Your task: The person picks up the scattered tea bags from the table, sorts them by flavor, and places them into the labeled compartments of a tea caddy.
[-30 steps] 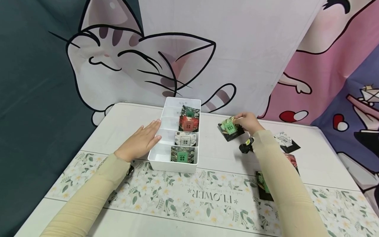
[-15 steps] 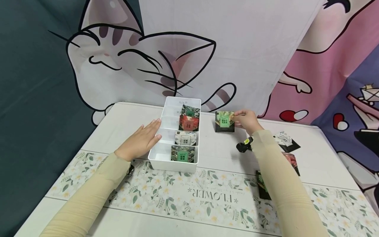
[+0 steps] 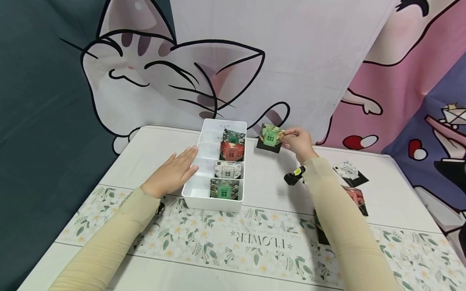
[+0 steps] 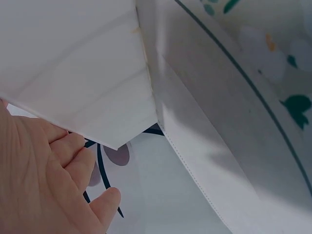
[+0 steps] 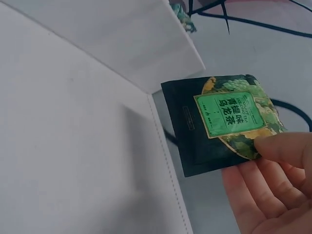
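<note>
My right hand [image 3: 300, 144] pinches a tea bag sachet [image 3: 270, 138], black and green with a bright green label, between thumb and fingers. In the right wrist view the sachet [image 5: 222, 122] is lifted above the table, near the white box's far end. My left hand [image 3: 171, 173] rests with straight fingers on the left rim of a white divided box [image 3: 212, 205]. In the left wrist view its fingers touch the box's edge. Inside the box, several sachets stand on the right side: dark green [image 3: 234, 137], red [image 3: 232, 152], white [image 3: 228, 170] and green [image 3: 224, 190].
Right of the box, a white-and-black sachet [image 3: 350, 171], a red one [image 3: 356, 198] and a dark one [image 3: 322, 234] partly under the right sleeve lie on the table. A printed cat curtain [image 3: 218, 81] hangs behind the table [image 3: 269, 190].
My right hand has raised the green sachet off the table and carried it left and back, toward the box's far end. The left hand and the box have stayed in place.
</note>
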`<state>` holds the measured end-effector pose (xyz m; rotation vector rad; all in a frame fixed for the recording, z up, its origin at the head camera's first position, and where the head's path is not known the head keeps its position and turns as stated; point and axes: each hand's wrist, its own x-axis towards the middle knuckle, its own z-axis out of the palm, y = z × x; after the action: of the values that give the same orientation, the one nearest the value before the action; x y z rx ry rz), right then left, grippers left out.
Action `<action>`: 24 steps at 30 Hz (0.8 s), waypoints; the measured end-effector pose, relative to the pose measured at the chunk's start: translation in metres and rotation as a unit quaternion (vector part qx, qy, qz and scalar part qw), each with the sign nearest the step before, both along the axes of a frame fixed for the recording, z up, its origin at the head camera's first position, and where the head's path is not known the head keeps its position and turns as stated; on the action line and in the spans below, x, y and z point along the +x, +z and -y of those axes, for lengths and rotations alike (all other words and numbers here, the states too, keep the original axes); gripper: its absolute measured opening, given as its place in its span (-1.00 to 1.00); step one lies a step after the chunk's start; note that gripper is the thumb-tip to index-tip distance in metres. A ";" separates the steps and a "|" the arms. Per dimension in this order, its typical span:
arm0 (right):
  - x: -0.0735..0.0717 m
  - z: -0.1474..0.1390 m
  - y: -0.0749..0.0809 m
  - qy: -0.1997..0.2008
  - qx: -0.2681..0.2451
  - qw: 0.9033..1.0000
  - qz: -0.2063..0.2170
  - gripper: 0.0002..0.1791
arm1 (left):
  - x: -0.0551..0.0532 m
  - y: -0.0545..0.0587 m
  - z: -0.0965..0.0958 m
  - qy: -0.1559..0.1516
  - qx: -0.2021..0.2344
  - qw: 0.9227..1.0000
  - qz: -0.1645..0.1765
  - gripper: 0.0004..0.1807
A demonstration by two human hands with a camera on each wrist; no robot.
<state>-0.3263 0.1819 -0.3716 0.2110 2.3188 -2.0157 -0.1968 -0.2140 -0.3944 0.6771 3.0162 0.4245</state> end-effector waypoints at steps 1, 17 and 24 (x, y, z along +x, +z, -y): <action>0.000 0.002 0.001 -0.003 -0.009 1.000 -0.004 -0.86 | 0.000 0.000 0.000 0.001 -0.001 1.000 0.000 -0.25; -0.006 0.028 0.017 -0.011 -0.029 0.998 -0.055 -0.87 | -0.001 -0.003 0.000 0.001 0.002 1.000 -0.002 -0.25; -0.009 0.039 0.023 -0.021 -0.045 0.996 -0.079 -0.87 | -0.003 -0.004 0.001 0.000 0.000 1.000 -0.004 -0.25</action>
<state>-0.3356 0.1429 -0.3488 0.0986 2.3245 -2.2274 -0.1995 -0.2149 -0.3988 0.6794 3.0230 0.4233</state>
